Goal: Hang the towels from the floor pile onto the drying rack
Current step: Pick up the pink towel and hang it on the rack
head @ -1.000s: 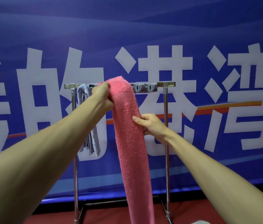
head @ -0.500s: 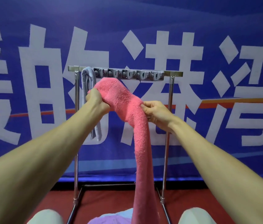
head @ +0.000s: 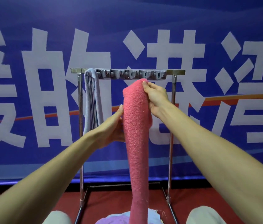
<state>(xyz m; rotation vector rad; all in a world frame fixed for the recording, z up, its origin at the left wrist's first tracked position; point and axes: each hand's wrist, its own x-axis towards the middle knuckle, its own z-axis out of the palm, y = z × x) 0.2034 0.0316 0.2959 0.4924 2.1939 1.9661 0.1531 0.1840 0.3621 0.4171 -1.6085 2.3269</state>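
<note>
A long pink towel [head: 137, 135] hangs in front of the metal drying rack [head: 176, 72], its top end just below the rack's top bar. My right hand [head: 156, 97] pinches that top end from the right. Lower down, my left hand [head: 113, 126] holds the towel's left edge, thumb up against the cloth and fingers hidden behind it. The towel's bottom reaches the floor pile [head: 111, 219] of purple and light blue towels. A grey-blue towel [head: 92, 101] is draped over the bar at the rack's left end.
A grey strip of clips [head: 130, 74] runs along the middle of the top bar. A blue banner with large white characters [head: 192, 38] stands close behind the rack. The floor is red. My knees [head: 56, 218] flank the pile.
The pink towel's top has come down from bar height to just below the bar. My right hand moved up to its top end and my left hand slid down to its side.
</note>
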